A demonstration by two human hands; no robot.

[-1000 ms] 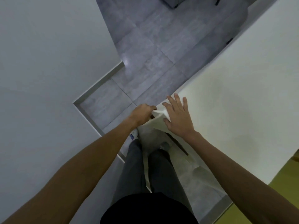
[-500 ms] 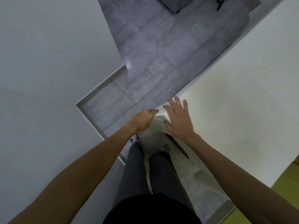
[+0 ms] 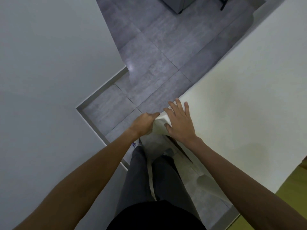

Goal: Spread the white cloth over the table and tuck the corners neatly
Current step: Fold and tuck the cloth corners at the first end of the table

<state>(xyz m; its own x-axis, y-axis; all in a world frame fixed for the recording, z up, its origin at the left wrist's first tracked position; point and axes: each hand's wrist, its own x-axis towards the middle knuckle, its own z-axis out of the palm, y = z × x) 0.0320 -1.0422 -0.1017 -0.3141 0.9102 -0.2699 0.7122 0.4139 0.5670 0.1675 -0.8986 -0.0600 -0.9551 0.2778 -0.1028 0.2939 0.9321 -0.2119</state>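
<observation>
The white cloth [image 3: 240, 103] covers the table on the right, lying flat across the top with its edge hanging down the near side. My right hand [image 3: 180, 122] rests flat with fingers spread on the cloth at the table's near corner. My left hand [image 3: 143, 123] presses against the hanging side of that corner, fingers curled onto the folded cloth flap [image 3: 160, 126]. The table itself is hidden under the cloth.
A white wall [image 3: 49, 80] with a stepped corner stands close on the left. Grey floor tiles [image 3: 157, 63] run between wall and table. My legs in dark trousers [image 3: 149, 176] stand at the table corner. A dark furniture base [image 3: 176, 4] sits far up. Yellow-green surface [image 3: 292, 196] at lower right.
My left hand has slid from pinching the cloth's corner to pressing the flap flat against the table's side. My right hand has stayed on the corner.
</observation>
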